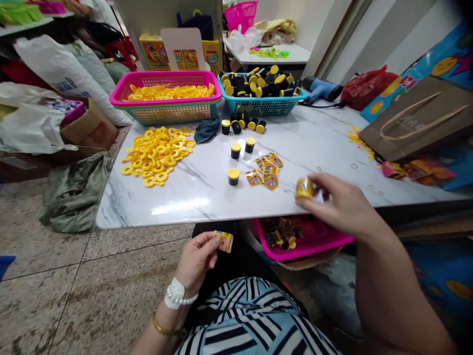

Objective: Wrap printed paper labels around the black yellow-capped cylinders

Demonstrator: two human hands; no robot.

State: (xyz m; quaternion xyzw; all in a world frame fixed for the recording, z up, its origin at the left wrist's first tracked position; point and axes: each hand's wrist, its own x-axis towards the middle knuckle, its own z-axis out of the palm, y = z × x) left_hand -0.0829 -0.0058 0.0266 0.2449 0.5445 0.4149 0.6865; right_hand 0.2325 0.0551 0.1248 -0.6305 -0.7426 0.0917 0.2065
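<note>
My left hand (195,259) is below the table's front edge, fingers pinched on a small printed sticker (223,241). My right hand (342,202) hovers over the marble table (192,197), fingers closed round a small yellow-capped piece (304,189). Just left of it lies a little pile of printed stickers (266,170). Three black cups with yellow caps (233,176) stand near the pile. A heap of yellow rings (157,153) lies at the table's left.
A pink basket (166,96) of yellow rings and a blue basket (260,101) of black-and-yellow cups stand at the back. A pink tray (306,241) of pieces sits under the table. A brown paper bag (417,123), red bag and blue tool are at right.
</note>
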